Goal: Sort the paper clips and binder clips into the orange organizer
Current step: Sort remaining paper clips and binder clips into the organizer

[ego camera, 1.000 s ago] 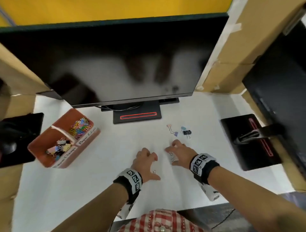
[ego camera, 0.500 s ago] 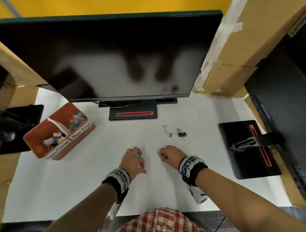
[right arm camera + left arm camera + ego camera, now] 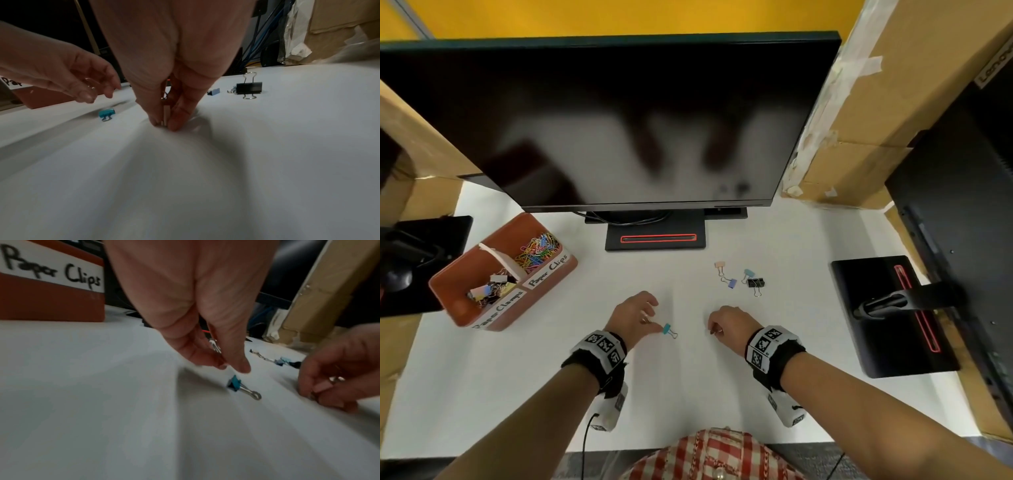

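Observation:
A teal binder clip (image 3: 667, 329) (image 3: 234, 384) (image 3: 106, 112) lies on the white table. My left hand (image 3: 650, 318) (image 3: 234, 368) hovers just left of it, fingers loosely curled, not touching it. My right hand (image 3: 714, 329) (image 3: 164, 125) pinches a small paper clip (image 3: 718, 331) between thumb and forefinger, down on the table. The orange organizer (image 3: 453, 301) (image 3: 51, 305) stands at the left. Its far compartment holds coloured paper clips (image 3: 536, 251), its near one binder clips (image 3: 489, 289).
Several loose binder clips lie beyond my right hand: peach (image 3: 719, 265), purple (image 3: 731, 282), light teal (image 3: 749, 273) and black (image 3: 755, 282) (image 3: 249, 87). A monitor on its stand (image 3: 654, 238) fills the back. A second stand base (image 3: 887, 315) sits at the right, with cardboard boxes behind.
Both hands went from spread on the table to curled. The left fingertips were on the teal binder clip; it now lies free beside them. The right fingers have closed on a paper clip.

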